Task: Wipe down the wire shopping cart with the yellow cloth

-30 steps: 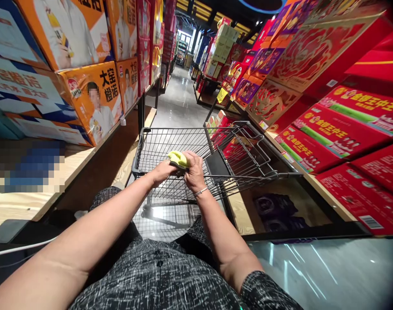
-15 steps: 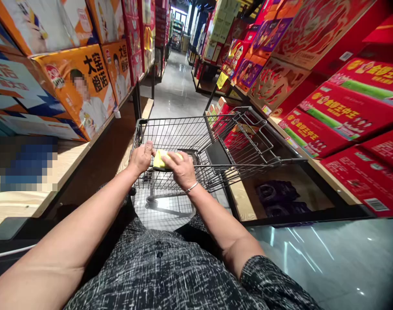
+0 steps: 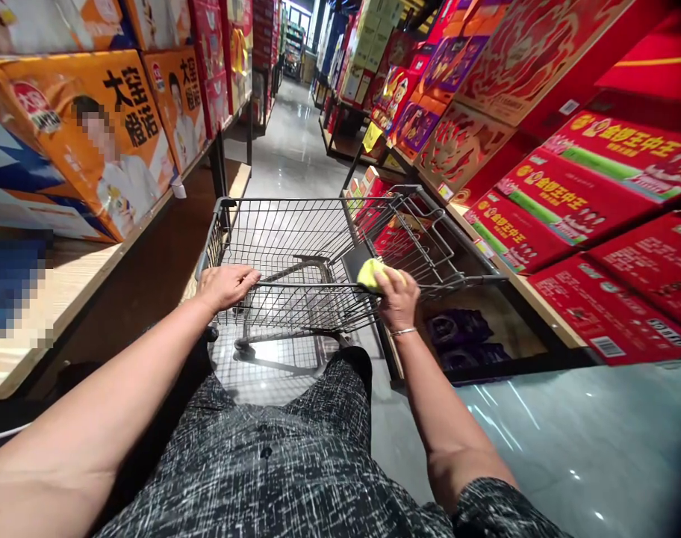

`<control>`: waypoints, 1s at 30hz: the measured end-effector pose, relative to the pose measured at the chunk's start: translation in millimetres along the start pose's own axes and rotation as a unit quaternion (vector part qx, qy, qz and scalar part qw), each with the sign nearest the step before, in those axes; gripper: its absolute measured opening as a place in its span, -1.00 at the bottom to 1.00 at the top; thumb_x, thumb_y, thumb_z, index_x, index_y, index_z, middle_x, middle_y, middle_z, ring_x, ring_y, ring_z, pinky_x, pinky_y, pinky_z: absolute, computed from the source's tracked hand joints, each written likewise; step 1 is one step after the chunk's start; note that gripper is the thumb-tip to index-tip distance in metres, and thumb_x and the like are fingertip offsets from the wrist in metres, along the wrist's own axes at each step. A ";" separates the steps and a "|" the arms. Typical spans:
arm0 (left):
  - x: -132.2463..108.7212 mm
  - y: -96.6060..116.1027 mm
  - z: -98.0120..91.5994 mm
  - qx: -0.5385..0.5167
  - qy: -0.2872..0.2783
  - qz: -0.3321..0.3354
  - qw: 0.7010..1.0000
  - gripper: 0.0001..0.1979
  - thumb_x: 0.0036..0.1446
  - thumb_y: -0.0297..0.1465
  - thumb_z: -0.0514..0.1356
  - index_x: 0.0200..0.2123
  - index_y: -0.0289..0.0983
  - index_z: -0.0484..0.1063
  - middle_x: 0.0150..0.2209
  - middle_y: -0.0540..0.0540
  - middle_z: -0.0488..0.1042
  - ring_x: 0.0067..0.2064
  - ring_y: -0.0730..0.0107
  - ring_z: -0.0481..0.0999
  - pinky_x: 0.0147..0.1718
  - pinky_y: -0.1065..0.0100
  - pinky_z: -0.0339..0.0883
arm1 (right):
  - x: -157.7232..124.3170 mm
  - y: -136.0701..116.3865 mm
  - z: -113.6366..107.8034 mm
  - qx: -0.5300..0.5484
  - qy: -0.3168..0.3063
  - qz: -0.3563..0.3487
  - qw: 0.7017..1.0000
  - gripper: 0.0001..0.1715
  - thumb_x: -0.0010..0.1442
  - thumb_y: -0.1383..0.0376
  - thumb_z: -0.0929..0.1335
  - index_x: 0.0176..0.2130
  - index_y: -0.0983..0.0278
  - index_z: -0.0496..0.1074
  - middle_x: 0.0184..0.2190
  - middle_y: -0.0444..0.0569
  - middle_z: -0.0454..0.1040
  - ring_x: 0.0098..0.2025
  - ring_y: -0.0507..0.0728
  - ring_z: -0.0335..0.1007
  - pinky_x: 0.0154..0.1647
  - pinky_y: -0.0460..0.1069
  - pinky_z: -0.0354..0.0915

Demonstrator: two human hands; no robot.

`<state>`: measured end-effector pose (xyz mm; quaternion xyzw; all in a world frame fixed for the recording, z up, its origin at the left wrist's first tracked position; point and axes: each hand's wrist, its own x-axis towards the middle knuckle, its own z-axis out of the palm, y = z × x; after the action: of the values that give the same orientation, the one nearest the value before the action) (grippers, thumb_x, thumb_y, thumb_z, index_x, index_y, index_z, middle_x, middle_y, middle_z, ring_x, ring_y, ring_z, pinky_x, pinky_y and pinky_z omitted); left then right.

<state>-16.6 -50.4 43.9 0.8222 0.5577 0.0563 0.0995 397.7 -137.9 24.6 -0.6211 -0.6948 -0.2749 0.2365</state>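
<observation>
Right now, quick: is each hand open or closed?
Left hand: on the near rail of the shopping cart; how tightly closed cannot be told.
Right hand: closed, holding a yellow cloth at that rail.

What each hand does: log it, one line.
left hand: resting on dark-grey metal-wire shopping cart | right hand: holding crumpled yellow cloth at cart's near rim

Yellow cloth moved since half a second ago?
Yes: the yellow cloth, in the right hand, has moved right along the cart's near rail, closer to the fixed right-hand shelf.
</observation>
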 end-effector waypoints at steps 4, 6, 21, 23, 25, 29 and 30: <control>6.2 -5.5 -1.7 -0.044 -0.045 0.019 0.998 -0.30 0.31 0.08 -0.30 -0.01 0.00 0.57 0.04 0.00 0.59 0.10 -0.01 0.51 -0.05 0.13 0.31 | -2.9 -13.8 1.9 0.001 0.003 0.075 0.997 -0.27 0.03 0.48 0.33 0.18 0.11 0.43 0.15 0.04 0.44 0.20 0.32 0.14 0.12 0.22 0.10; 8.0 -6.0 -3.2 -0.094 -0.067 0.001 0.993 -0.19 0.31 0.11 -0.41 0.03 0.02 0.57 0.05 0.01 0.59 0.15 -0.04 0.48 0.05 0.07 0.28 | -0.1 -63.3 13.7 0.031 -0.006 0.035 0.999 -0.31 0.07 0.49 0.30 0.16 0.10 0.45 0.12 0.03 0.46 0.24 0.31 0.12 0.15 0.21 0.08; 1.4 -1.9 14.0 -0.149 0.018 0.114 0.982 -0.34 0.40 -0.01 -0.29 0.30 -0.14 0.32 0.13 -0.05 0.52 0.19 0.18 0.44 0.16 0.17 0.21 | -38.6 -240.1 104.5 0.190 -0.351 -0.236 0.886 -0.48 0.43 0.30 0.17 0.26 -0.13 0.30 0.34 -0.20 0.28 0.39 0.21 0.00 0.36 0.26 0.00; 0.1 -0.3 15.1 -0.111 0.022 0.125 0.986 -0.41 0.40 -0.02 -0.20 0.27 -0.09 0.35 0.13 -0.04 0.52 0.18 0.18 0.44 0.15 0.17 0.20 | -60.3 -243.5 117.0 0.179 -0.407 -0.238 0.864 -0.54 0.42 0.30 0.19 0.18 -0.08 0.40 0.29 -0.18 0.34 0.37 0.19 0.05 0.36 0.24 0.04; -1.5 0.8 17.6 -0.065 0.034 0.141 0.987 -0.45 0.37 0.00 -0.10 0.22 -0.08 0.39 0.09 -0.06 0.53 0.14 0.16 0.44 0.15 0.15 0.19 | -74.2 -246.9 124.7 0.169 -0.424 -0.233 0.859 -0.59 0.41 0.28 0.20 0.11 -0.04 0.47 0.23 -0.15 0.40 0.35 0.21 0.09 0.33 0.25 0.09; 1.9 -6.3 25.2 -0.014 0.076 0.162 0.984 -0.48 0.38 -0.03 -0.10 0.11 -0.14 0.48 0.00 -0.11 0.54 0.07 0.15 0.43 0.14 0.13 0.17 | -69.4 -238.3 119.3 0.152 -0.403 -0.235 0.871 -0.53 0.42 0.30 0.17 0.21 -0.05 0.38 0.25 -0.10 0.37 0.36 0.22 0.04 0.30 0.26 0.08; 4.6 -10.5 26.2 -0.009 0.085 0.164 0.983 -0.48 0.39 -0.05 -0.12 0.07 -0.14 0.51 -0.02 -0.11 0.55 0.06 0.14 0.43 0.15 0.11 0.15 | -62.3 -230.4 113.2 0.149 -0.386 -0.235 0.879 -0.50 0.42 0.31 0.17 0.25 -0.05 0.34 0.27 -0.10 0.35 0.36 0.22 0.03 0.29 0.25 0.07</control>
<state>-19.1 -45.0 16.0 0.8938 0.4210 0.1465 0.0483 177.6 -124.9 -120.9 -0.4537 -0.8894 0.0456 -0.0327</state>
